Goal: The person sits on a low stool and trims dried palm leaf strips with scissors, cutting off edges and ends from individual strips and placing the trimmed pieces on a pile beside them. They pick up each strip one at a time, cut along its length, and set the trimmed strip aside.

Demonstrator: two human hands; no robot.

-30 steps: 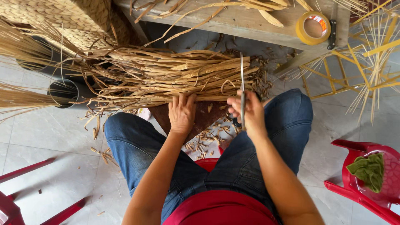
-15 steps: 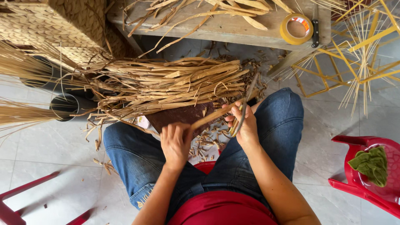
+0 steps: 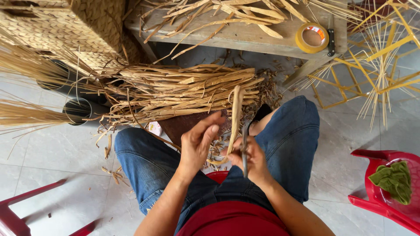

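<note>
I sit with my knees apart in blue jeans. My right hand point(image 3: 251, 159) grips a thin metal blade point(image 3: 244, 146) and also pinches the lower end of a pale dried-leaf strip point(image 3: 236, 116) that rises upright from it. My left hand point(image 3: 197, 142) is raised beside the strip with its fingers curled and fingertips near the strip, holding nothing that I can see. Just beyond my hands a large bundle of dried strips point(image 3: 175, 89) lies across a dark mat point(image 3: 179, 124) on the floor.
A wooden bench point(image 3: 245, 37) ahead carries loose strips and a roll of yellow tape point(image 3: 312, 38). Woven baskets point(image 3: 61, 26) stand at the far left, yellow wire frames point(image 3: 376, 65) at the right. A red chair point(image 3: 385, 199) holds a green cloth; another red chair point(image 3: 26, 214) is at lower left.
My hands have lifted a strip from the bundle; it has swung from slanted to upright. The left hand rose from my lap to beside the strip.
</note>
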